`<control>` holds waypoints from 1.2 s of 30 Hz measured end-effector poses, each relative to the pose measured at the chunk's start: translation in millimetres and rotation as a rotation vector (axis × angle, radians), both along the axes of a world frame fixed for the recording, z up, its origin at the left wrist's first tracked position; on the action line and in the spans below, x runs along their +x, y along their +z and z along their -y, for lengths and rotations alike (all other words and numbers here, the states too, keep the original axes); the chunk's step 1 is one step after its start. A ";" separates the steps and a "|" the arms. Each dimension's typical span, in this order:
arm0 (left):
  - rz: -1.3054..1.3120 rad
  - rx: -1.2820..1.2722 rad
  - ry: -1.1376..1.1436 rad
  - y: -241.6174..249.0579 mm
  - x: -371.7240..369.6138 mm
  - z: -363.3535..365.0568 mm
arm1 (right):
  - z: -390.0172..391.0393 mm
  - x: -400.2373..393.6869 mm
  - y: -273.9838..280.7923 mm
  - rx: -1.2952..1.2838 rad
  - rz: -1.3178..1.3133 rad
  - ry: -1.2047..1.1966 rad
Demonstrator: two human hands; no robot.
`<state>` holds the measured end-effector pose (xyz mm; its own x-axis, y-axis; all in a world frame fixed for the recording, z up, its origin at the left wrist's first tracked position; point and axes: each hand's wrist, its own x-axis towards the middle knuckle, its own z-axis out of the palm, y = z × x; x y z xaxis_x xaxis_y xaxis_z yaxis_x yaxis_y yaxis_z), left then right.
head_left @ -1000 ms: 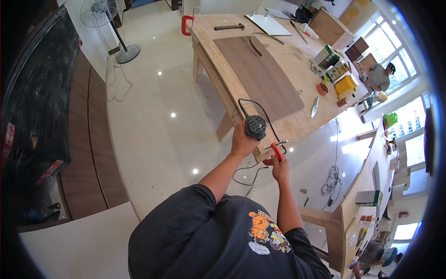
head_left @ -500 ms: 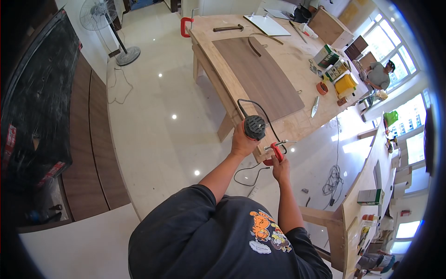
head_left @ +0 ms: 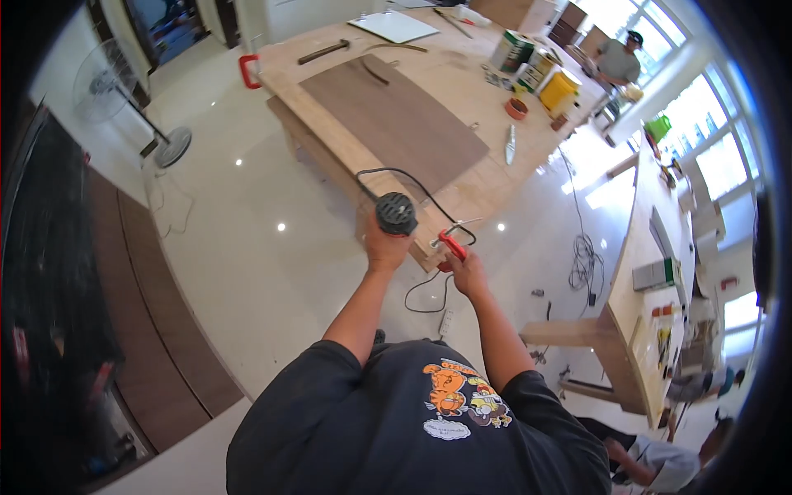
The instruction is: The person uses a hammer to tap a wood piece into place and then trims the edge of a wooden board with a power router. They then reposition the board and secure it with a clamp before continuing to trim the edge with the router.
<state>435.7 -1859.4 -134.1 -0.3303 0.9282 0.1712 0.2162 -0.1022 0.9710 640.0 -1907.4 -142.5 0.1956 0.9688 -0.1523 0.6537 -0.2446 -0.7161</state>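
Note:
My left hand (head_left: 384, 249) is wrapped round a corded power tool that looks like a trim router (head_left: 396, 214), with a black vented cap and some red-orange below it. It is at the near end of the wooden strip along the workbench edge; its underside is hidden. My right hand (head_left: 469, 274) grips a red C-clamp (head_left: 453, 245) at the bench corner. A black cord (head_left: 407, 173) loops from the router past the clamp. Beyond my hands, a brown veneer panel (head_left: 412, 124) lies on the workbench (head_left: 487, 183), with a thin curved strip (head_left: 374, 71) on it.
A hammer (head_left: 324, 51), a white board (head_left: 393, 26), cans (head_left: 511, 51), a yellow container (head_left: 560, 91) and an orange tape roll (head_left: 516, 109) sit on the bench. Another red clamp (head_left: 248, 72) grips its far corner. Cable (head_left: 586, 262) coils on the floor. Other people are at the right.
My view has turned, so the bench and both hands appear further left. Both hands keep their holds on the router and clamp. Another person has come into view at the bottom right.

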 end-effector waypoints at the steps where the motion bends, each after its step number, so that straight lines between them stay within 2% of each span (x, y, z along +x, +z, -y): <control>1: -0.022 0.029 0.008 0.3 0.0 -2.1 | -1.1 0.0 0.5 -0.018 -0.009 -0.012; 3: -0.050 0.058 0.017 -2.4 0.6 -3.3 | -0.5 0.2 -1.7 -0.068 -0.032 -0.029; 6: -0.080 0.064 0.016 -12.9 0.3 -5.6 | 3.5 -6.8 25.6 -0.074 0.008 -0.006; 10: -0.086 -0.012 -0.065 -42.9 -5.7 -13.7 | 5.7 0.8 12.8 -0.026 0.109 0.050; 14: -0.143 0.026 -0.137 15.3 -4.8 -1.6 | 0.6 7.5 18.9 -0.060 0.148 0.134; 15: -0.279 0.084 -0.119 -15.6 -15.7 -11.4 | -0.5 10.3 17.6 -0.062 0.149 0.155; 18: -0.130 -0.034 -0.200 -2.8 -26.9 -19.9 | -2.2 20.4 12.9 0.041 0.086 0.239; 19: -0.192 0.018 -0.210 -16.0 -37.2 -30.0 | -3.4 23.5 15.8 0.021 0.079 0.284; 26: 0.195 -0.220 -0.252 51.5 -38.2 -64.0 | -22.7 45.8 15.4 0.007 0.083 0.529; 31: 0.132 -0.173 -0.277 96.1 -32.0 -100.5 | -32.0 50.5 10.3 0.046 0.044 0.626; 36: 0.267 0.012 -0.434 126.3 1.7 -142.8 | -47.7 54.0 4.2 -0.020 0.072 0.752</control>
<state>437.4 -1716.6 -7.8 0.0515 0.9881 0.1451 -0.1043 -0.1392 0.9848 694.0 -1859.7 -138.3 -0.5068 0.8423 -0.1835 0.6946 0.2729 -0.6656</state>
